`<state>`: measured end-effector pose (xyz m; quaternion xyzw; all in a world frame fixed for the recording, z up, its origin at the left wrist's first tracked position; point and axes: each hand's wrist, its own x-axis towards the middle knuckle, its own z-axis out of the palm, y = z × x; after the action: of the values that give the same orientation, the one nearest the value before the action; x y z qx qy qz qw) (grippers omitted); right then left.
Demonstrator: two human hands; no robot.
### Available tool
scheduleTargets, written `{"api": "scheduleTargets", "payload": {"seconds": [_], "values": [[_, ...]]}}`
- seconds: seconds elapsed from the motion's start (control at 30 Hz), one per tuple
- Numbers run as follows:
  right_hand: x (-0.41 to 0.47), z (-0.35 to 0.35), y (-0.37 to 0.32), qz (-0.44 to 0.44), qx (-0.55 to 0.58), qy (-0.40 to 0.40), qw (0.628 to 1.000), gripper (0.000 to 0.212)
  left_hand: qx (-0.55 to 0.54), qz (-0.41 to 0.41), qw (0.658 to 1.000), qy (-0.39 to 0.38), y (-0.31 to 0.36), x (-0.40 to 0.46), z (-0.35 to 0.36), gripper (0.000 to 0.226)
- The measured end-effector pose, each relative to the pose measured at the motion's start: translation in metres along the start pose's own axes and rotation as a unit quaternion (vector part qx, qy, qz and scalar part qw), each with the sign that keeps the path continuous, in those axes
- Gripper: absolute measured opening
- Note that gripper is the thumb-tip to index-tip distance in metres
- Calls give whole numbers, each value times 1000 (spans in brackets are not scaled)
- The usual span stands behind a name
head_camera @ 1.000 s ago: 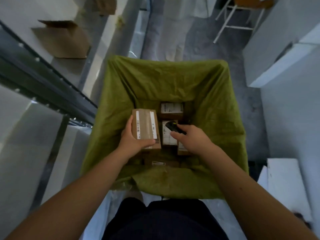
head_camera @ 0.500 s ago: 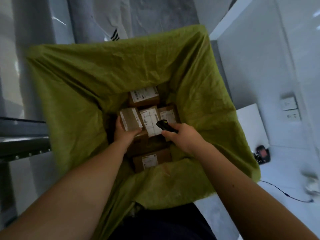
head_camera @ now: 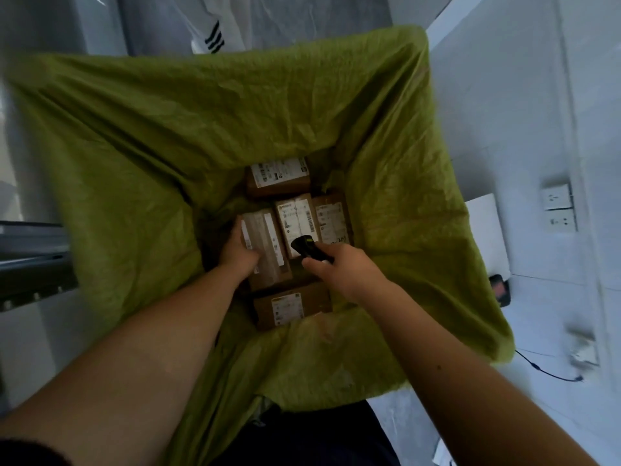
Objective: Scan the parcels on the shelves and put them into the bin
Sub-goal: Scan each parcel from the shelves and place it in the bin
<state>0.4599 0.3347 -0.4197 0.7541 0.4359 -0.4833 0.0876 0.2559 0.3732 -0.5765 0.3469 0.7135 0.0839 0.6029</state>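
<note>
I look straight down into the bin [head_camera: 141, 156], lined with a green bag. Deep inside, my left hand [head_camera: 237, 252] grips a brown taped parcel [head_camera: 268, 243] by its left edge, low among several other labelled cardboard parcels on the bottom. My right hand [head_camera: 342, 269] holds a black handheld scanner [head_camera: 307, 250] just above a white-labelled parcel [head_camera: 295, 220] in the middle. Another parcel [head_camera: 292, 306] lies nearest to me, and one [head_camera: 277, 176] lies at the far side.
A metal shelf rail [head_camera: 30, 257] juts in at the left. White wall with sockets [head_camera: 557, 208] stands to the right, with a dark device [head_camera: 500, 289] and a cable [head_camera: 544, 371] on the floor. White plastic sheeting [head_camera: 215, 31] lies beyond the bin.
My left hand has lowered the taped parcel from rim height down to the bin's bottom beside the others. The view swung from the shelf side to straight over the bin. The right hand keeps the scanner.
</note>
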Motion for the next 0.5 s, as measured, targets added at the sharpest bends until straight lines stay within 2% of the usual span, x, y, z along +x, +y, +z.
{"api": "scheduleTargets", "payload": {"seconds": [0.23,0.33,0.5], "values": [[-8,-6,-8,-5,-4,8,1000,73,68,7,997,-19,10,-16,-8,91],[-15,-8,-6,-13,-1,13,1000,72,9,-8,1000,-7,9,-21,-5,92],[-20,-7,7,-3,-7,22,1000,67,-103,-96,990,-8,-4,-22,9,90]]}}
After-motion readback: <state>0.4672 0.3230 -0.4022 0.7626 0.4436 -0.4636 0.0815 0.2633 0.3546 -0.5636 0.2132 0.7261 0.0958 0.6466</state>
